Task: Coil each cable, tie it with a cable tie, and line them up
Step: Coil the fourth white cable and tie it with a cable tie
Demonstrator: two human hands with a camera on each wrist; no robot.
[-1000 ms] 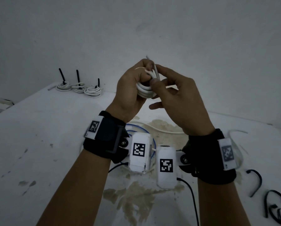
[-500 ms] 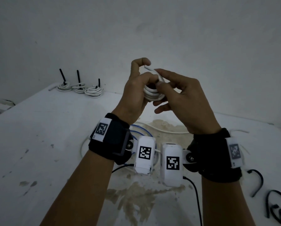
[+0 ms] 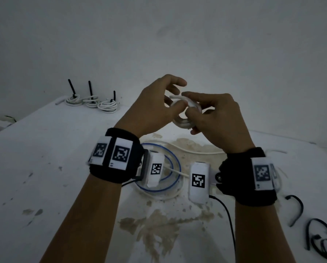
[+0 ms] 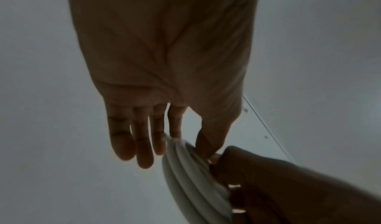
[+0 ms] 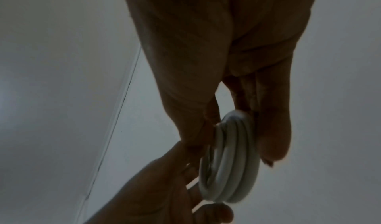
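Above the table's (image 3: 45, 158) middle, white cable coil (image 3: 185, 124) pinched by right hand (image 3: 215, 118), left hand (image 3: 155, 109) loosely fingering its free end; risk of loops springing apart if either grip slackens before tying.

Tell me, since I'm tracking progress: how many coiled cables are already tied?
3, in a row at the table's far left corner: left bundle, middle bundle, right bundle. A fourth coil, untied, is in the hands.
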